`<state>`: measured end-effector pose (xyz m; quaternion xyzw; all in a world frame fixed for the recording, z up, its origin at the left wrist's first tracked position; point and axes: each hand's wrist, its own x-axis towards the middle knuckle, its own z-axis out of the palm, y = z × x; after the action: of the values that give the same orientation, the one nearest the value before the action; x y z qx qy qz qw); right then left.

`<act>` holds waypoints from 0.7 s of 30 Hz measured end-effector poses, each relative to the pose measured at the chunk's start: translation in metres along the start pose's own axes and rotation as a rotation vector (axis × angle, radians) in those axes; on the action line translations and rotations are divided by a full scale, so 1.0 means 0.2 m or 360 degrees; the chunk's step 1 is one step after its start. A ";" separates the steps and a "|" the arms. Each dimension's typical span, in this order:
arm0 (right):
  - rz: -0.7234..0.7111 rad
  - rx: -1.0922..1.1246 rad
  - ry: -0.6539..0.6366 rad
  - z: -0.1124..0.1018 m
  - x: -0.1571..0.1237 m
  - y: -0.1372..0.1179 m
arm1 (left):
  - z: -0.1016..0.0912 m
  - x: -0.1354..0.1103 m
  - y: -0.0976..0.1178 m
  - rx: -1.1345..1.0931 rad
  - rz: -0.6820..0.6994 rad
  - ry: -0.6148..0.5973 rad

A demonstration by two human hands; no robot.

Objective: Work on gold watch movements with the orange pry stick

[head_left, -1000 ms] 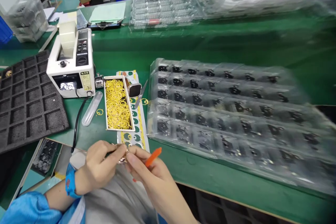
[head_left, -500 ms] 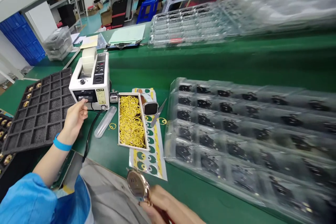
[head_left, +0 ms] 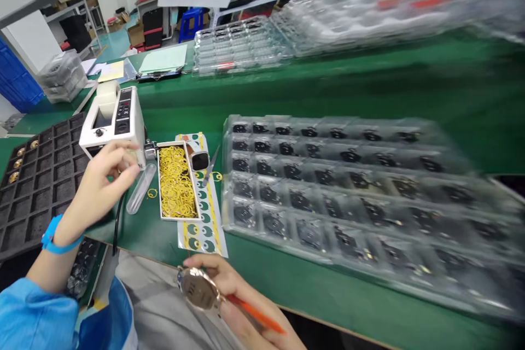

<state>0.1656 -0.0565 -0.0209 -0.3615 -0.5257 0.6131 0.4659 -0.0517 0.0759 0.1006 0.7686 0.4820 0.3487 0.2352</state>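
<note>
In the head view my right hand (head_left: 241, 301) grips a round gold-coloured watch case (head_left: 199, 289), its marked flat back turned up. A slim orange stick-like tool (head_left: 258, 314) also lies in this hand, partly covered by the fingers. My left hand (head_left: 102, 180), with a blue band on its wrist, is in front of the white tape dispenser (head_left: 123, 112). Its thumb and forefinger are brought together; whatever is between them is too small or blurred to tell. A roll of pale tape (head_left: 108, 98) sits on top of the dispenser.
Right of the dispenser stand a box of yellow rings (head_left: 177, 183), a clear oblong case (head_left: 140, 188) and a sheet of die-cut stickers (head_left: 203, 229) with tweezers (head_left: 211, 167). A large clear tray (head_left: 328, 251) of dark parts fills the right; a black foam tray (head_left: 41, 186) lies left.
My left hand has come away from the dispenser's front slot, towards me. The watch case has turned so its back faces up more. The whole view has swung to the right.
</note>
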 end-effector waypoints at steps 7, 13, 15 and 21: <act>0.0187 0.0272 0.0163 -0.01 0.07 0.04 | 0.21 -0.29 0.05 -0.0646 -0.0333 -0.0821; 0.0234 0.0280 0.0127 0.00 0.06 0.03 | 0.27 -0.33 0.02 -0.0724 -0.0418 -0.0974; 0.0245 0.0280 0.0124 0.01 0.05 0.03 | 0.27 -0.33 0.03 -0.0716 -0.0423 -0.0980; 0.0236 0.0200 0.0133 0.02 0.05 0.03 | 0.27 -0.32 0.03 -0.0693 -0.0447 -0.0970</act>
<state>0.1586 -0.0483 -0.0261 -0.3947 -0.4383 0.6620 0.4624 -0.0261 0.0143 0.0495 0.6957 0.4053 0.1631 0.5702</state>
